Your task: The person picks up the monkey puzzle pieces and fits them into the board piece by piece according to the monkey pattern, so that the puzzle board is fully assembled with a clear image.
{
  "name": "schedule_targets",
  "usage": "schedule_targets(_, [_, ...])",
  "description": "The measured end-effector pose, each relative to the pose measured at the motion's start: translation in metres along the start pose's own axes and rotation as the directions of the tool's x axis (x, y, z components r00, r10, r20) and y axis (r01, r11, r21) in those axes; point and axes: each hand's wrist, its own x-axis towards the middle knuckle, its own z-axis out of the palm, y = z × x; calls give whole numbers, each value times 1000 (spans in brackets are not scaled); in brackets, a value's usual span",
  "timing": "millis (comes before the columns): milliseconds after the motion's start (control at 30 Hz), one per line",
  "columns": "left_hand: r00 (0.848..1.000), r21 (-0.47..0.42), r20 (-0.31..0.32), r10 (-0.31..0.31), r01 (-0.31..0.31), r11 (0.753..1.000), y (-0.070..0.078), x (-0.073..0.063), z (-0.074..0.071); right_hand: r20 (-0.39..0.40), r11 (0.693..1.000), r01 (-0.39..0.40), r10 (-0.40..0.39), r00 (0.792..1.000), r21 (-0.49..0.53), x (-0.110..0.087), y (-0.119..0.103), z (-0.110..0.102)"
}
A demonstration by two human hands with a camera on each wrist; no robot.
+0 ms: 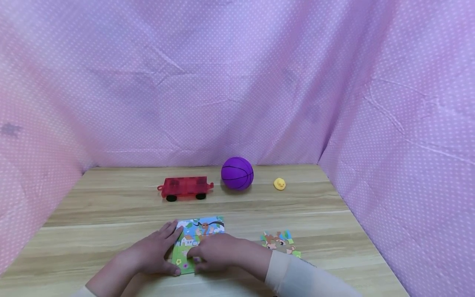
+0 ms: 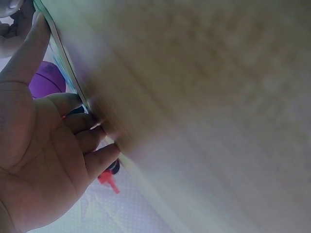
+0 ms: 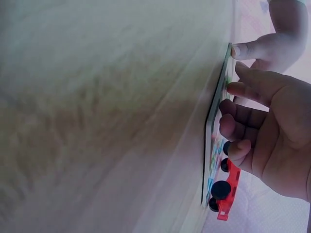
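A picture puzzle (image 1: pixel 189 240) with a house, flowers and a branch lies flat on the wooden table. Along its left edge my left hand (image 1: pixel 157 249) rests with spread fingers, thumb near the lower left corner; in the left wrist view the fingertips (image 2: pixel 108 154) meet the table at the board's edge. My right hand (image 1: pixel 219 251) is over the puzzle's lower right part, index finger touching the picture and the other fingers bent loosely. The right wrist view shows the right hand (image 3: pixel 272 121) beside the board's thin edge, with no piece visible in its fingers.
Joined puzzle pieces (image 1: pixel 280 242) showing an animal's face lie to the right, partly behind my right forearm. Farther back stand a red toy wagon (image 1: pixel 185 187), a purple ball (image 1: pixel 237 173) and a small yellow duck (image 1: pixel 280 184). Pink dotted cloth (image 1: pixel 208 90) surrounds the table.
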Motion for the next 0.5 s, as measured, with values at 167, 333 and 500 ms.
schedule_targets(167, [1000, -8, 6, -8, 8, 1000, 2, 0, -1, -24, 999, 16, -15, 1000, 46, -10, 9, 0])
schedule_targets(333, [1000, -2, 11, -17, 17, 1000, 4, 0, -2, -74, 994, -44, 52, 996, 102, -30, 29, -6])
schedule_targets(500, [999, 1, 18, -35, 35, 999, 5, 1, -3, -67, 969, -197, 209, 976, 151, -57, 55, -14])
